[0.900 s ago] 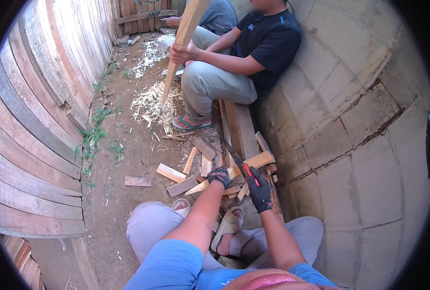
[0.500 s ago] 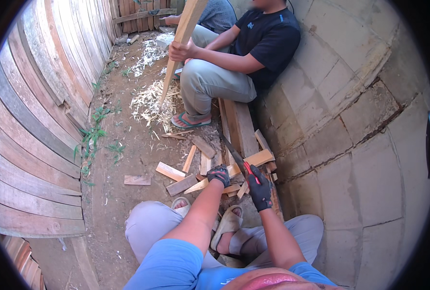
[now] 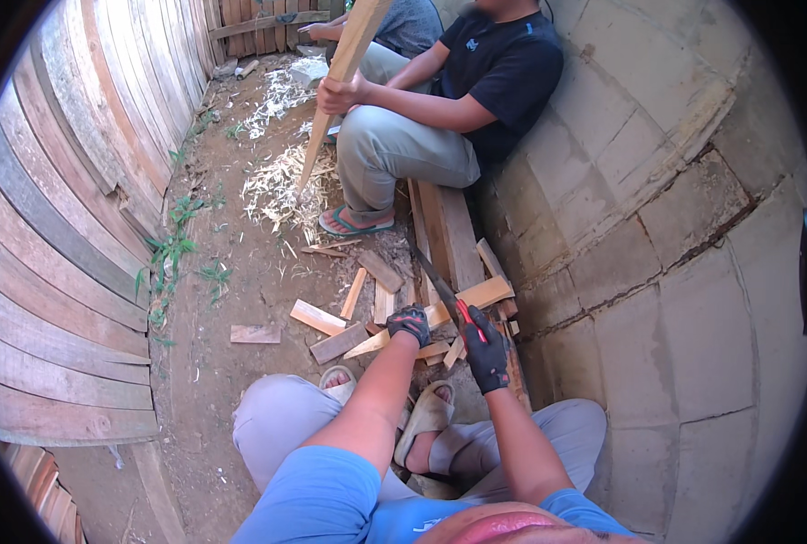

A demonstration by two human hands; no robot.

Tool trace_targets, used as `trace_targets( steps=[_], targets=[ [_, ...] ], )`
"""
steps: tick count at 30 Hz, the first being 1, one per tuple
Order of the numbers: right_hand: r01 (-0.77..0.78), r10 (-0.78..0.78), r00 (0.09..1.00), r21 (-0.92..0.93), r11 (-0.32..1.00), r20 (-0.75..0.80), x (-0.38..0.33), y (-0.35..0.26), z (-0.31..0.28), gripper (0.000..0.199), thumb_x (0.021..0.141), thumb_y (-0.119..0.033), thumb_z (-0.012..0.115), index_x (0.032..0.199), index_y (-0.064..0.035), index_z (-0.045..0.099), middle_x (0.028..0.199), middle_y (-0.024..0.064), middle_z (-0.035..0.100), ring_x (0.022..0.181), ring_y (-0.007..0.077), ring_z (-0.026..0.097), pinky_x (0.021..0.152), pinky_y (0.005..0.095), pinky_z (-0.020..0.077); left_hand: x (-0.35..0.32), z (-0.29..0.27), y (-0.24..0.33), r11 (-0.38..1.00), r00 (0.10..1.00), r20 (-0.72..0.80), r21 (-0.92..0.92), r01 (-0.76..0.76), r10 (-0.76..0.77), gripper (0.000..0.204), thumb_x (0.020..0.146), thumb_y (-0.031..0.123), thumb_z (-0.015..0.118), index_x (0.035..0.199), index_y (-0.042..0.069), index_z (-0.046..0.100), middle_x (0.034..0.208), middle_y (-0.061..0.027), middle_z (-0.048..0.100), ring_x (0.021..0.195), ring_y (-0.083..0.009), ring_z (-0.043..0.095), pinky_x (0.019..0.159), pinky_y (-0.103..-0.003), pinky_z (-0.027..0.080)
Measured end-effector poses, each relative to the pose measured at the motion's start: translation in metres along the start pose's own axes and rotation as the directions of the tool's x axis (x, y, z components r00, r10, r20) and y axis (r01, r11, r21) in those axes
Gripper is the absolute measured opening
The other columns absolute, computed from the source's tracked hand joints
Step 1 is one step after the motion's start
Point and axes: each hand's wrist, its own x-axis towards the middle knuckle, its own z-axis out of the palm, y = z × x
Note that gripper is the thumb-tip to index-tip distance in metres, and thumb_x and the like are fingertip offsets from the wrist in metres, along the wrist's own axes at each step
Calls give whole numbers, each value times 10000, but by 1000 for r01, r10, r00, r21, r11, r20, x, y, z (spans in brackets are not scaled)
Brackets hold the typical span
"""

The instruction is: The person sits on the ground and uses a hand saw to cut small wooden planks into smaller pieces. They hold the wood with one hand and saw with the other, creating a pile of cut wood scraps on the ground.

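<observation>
Left grip (image 3: 409,324) grasping pointed wood piece (image 3: 487,293), right grip (image 3: 486,352) clenched around red-handled saw (image 3: 435,277), offcuts (image 3: 338,344) nearby

Left forearm (image 3: 371,387) and right forearm (image 3: 523,435) bare, angled inward. Left grip (image 3: 409,322) gloved, curled, back side up. Right grip (image 3: 488,355) gloved, clenched, near left but apart.

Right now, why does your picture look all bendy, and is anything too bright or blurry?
In the head view, the fisheye lens curves the wooden fence and darkens the corners; in the head view, the fence's upper left looks washed out by bright light; in the head view, the left hand, right hand and red-handled tool show no strong blur.
</observation>
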Motion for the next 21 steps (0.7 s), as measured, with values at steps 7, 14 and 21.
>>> trace_targets(
  steps=[7,14,21],
  targets=[
    [33,-31,999,62,998,-26,2,17,3,417,1031,-280,633,1406,-107,693,1286,222,736,1201,329,719,998,406,552,-3,-2,5,999,999,11,-8,-33,33,414,931,280,664,1294,82,673,1332,-139,726,1225,-308,714,993,-456,577],
    [35,-35,999,-2,999,-30,-2,8,1,414,1033,-284,628,1411,-126,690,1287,229,732,1209,340,712,1003,417,549,-2,0,5,1000,1000,18,4,-17,17,408,938,294,657,1300,108,680,1328,-111,731,1222,-292,718,977,-453,583],
    [13,-13,1000,10,1000,-23,-3,3,4,406,1040,-264,632,1404,-96,693,1299,202,738,1216,300,710,1028,394,538,0,-2,2,1000,1000,1,8,-2,2,414,930,290,662,1301,106,661,1310,-118,737,1204,-288,726,967,-459,587]
  ],
)
